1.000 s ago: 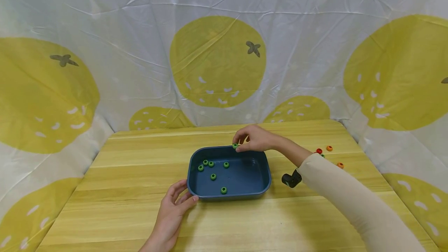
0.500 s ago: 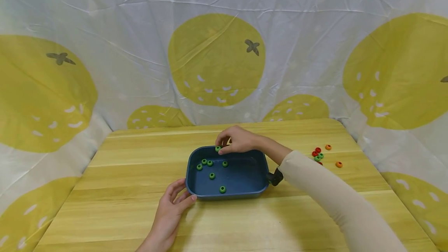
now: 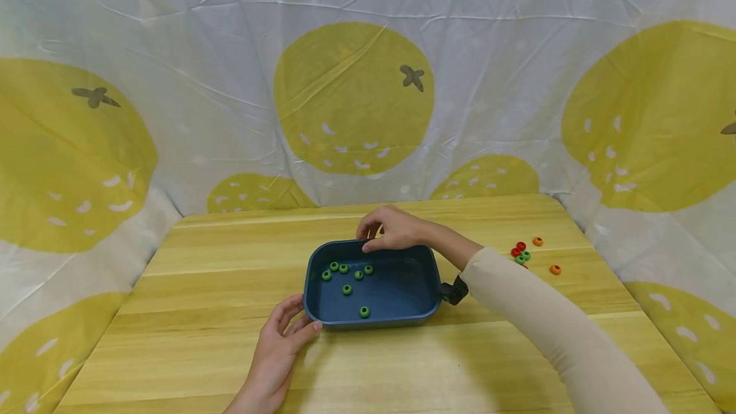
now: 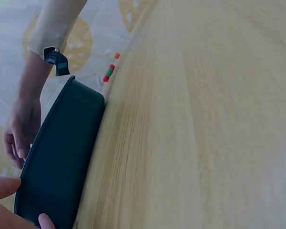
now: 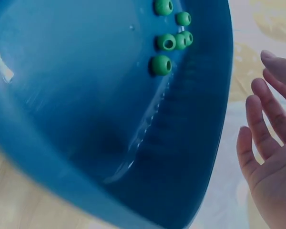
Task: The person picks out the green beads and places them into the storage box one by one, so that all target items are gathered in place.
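A dark blue plastic bin (image 3: 397, 286) sits on the wooden table, with several green beads (image 3: 347, 289) scattered over its floor. At its near left corner my left hand (image 3: 275, 350) grips it, thumb on the rim and fingers along the outer side. My right hand (image 3: 393, 229) hovers at the far rim, its fingers loosely bent and holding nothing. In the right wrist view, the right hand (image 5: 276, 143) shows spread fingers beside the bin's wall (image 5: 219, 119). The left wrist view shows the left thumb (image 4: 4, 187) at the bin's edge.
To the right on the table (image 3: 190, 273) lie red beads (image 3: 515, 252), green beads (image 3: 520, 260) and orange beads (image 3: 554, 269). A black wrist camera (image 3: 454, 291) on the right arm overlaps the bin's right end. A lemon-patterned cloth (image 3: 356, 101) hangs behind the table.
My right hand moved left along the far rim carrying a green bead, then let it go; that bead now lies among the others in the bin. The left hand kept its grip.
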Tool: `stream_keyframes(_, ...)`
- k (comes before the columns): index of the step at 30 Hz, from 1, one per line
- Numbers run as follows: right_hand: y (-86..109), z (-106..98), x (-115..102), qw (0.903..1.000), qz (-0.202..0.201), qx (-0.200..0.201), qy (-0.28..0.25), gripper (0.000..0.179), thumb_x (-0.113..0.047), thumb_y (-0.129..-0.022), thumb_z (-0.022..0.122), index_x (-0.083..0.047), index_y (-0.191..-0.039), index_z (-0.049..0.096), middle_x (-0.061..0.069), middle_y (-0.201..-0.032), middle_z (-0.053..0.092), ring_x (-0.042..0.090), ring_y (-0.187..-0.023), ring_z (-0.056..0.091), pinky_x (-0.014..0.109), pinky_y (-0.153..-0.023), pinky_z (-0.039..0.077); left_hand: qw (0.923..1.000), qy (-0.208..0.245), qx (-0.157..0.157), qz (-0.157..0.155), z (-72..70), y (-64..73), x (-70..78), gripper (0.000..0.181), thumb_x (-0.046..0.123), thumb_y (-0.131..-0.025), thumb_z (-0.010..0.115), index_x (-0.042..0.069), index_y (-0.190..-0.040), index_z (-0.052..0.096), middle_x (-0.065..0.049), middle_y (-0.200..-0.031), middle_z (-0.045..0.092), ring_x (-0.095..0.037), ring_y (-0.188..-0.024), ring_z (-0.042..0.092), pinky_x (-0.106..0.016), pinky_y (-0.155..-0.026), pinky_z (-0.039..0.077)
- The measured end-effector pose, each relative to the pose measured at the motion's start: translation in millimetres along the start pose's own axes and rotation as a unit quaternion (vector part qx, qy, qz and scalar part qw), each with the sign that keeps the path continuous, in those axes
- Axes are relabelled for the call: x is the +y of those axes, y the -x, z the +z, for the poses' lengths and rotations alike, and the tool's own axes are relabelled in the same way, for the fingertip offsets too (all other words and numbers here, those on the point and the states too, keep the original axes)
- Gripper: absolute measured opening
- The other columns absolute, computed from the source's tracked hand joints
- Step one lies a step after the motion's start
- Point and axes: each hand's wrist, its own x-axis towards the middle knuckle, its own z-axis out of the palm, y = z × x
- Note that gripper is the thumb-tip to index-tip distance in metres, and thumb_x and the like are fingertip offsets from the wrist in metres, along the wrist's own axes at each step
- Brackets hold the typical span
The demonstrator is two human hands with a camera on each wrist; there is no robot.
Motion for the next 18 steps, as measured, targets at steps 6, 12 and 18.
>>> stream_keyframes(6,8.8,-1.5,6.7,0.9999,0.015,0.005,0.001,0.020,-0.016,-0.096,0.076,-0.006,-0.113,0.076,0.006,-0.108,0.073,0.009,-0.094,0.067,0.036,-0.086,0.054,1.0000,0.002,-0.002,0.000,0.2,0.6,0.0,0.067,-0.001,-0.092,0.075,0.003,-0.150,0.041,-0.018,-0.153,0.042,-0.036,-0.135,0.048,-0.025,-0.092,0.053)
stream_keyframes(12,19.5,-5.3,8.3,0.9998,0.016,0.009,0.000,0.021,-0.016,-0.095,0.077,-0.004,-0.113,0.075,0.010,-0.108,0.073,0.011,-0.094,0.067,0.043,-0.086,0.055,1.0000,0.003,-0.001,-0.001,-0.1,-0.1,-0.5,0.068,-0.002,-0.092,0.074,0.003,-0.150,0.040,-0.019,-0.153,0.042,-0.036,-0.136,0.047,-0.025,-0.092,0.053)
stream_keyframes(18,31.2,-10.1,10.4,0.9994,0.030,0.020,-0.004,0.021,-0.016,-0.095,0.077,-0.004,-0.112,0.075,0.009,-0.107,0.073,0.012,-0.095,0.067,0.042,-0.086,0.054,1.0000,0.002,-0.001,0.000,-0.1,-0.5,0.0,0.068,-0.002,-0.092,0.074,0.003,-0.151,0.040,-0.019,-0.153,0.042,-0.036,-0.135,0.048,-0.024,-0.092,0.053)
